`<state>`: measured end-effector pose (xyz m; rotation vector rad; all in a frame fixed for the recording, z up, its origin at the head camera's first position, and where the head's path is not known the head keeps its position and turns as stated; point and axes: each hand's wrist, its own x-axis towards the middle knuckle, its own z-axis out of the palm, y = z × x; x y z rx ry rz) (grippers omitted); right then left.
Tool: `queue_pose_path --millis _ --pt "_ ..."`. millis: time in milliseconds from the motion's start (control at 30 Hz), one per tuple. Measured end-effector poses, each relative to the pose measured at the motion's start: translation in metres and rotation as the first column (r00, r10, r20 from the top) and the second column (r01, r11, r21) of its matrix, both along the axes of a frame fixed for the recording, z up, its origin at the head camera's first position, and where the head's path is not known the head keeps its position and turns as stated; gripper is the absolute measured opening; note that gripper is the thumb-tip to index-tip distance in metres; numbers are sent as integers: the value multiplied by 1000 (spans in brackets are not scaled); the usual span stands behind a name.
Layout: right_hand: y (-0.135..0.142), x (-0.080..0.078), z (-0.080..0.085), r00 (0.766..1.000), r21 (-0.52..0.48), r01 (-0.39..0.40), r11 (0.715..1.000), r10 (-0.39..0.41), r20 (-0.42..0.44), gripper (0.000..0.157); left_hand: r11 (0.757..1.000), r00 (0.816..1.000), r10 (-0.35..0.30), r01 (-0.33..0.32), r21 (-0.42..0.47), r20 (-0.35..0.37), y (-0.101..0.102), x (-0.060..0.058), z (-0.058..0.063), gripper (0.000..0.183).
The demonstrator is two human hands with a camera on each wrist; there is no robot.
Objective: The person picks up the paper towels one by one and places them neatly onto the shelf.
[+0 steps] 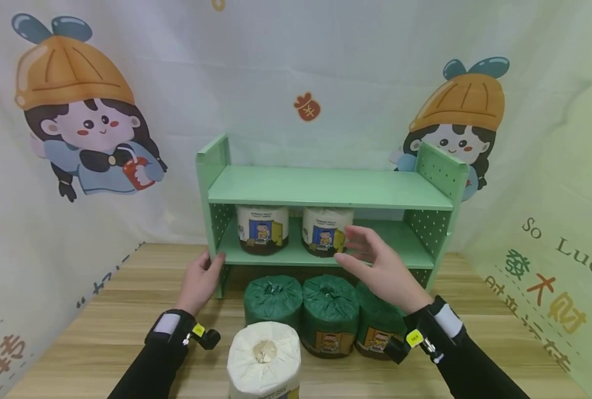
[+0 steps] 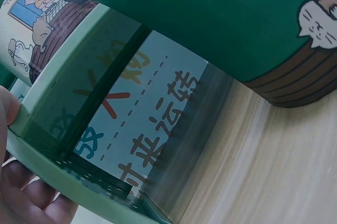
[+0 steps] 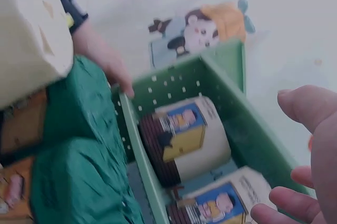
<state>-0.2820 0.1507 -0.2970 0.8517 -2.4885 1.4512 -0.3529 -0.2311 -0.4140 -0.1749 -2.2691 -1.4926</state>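
Two hands at a green shelf of toilet rolls.
The left hand point(image 1: 199, 281) grips the front left corner of the green shelf point(image 1: 325, 188) standing on the wooden counter point(image 1: 101, 316). Two white rolls point(image 1: 262, 228) sit on its lower board, three green rolls point(image 1: 329, 310) below. The right hand point(image 1: 382, 266), fingers point(image 1: 358, 235) spread and empty, hovers just beside the right white roll point(image 1: 325, 230).
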Motion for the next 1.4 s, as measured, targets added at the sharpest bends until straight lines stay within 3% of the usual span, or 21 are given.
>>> queue_pose_path --millis 300,600,900,1100,1233,1333,1400 --pt "-13 38 -15 993 -49 -114 992 116 37 59 1000 1000 -5 4 7 7 1 0 1 46" --pt "-31 64 -40 956 -64 -242 968 249 155 61 1000 1000 -1 1 10 13 1 1 1 44" --pt "-44 75 -73 900 -91 -316 944 329 285 69 1000 1000 -6 6 8 20 2 2 1 46" --pt "-53 74 -97 879 -93 -352 931 363 307 82 1000 1000 -6 6 11 20 1 2 3 45" --pt "-58 72 -113 847 -96 -412 906 419 326 92 1000 1000 -14 14 14 18 1 2 2 45" --pt "-59 69 -119 831 -100 -439 893 446 333 94 1000 1000 -15 15 20 18 1 2 2 45" --pt "-58 69 -122 831 -98 -434 895 440 339 93 1000 1000 -7 6 9 15 2 1 1 45"
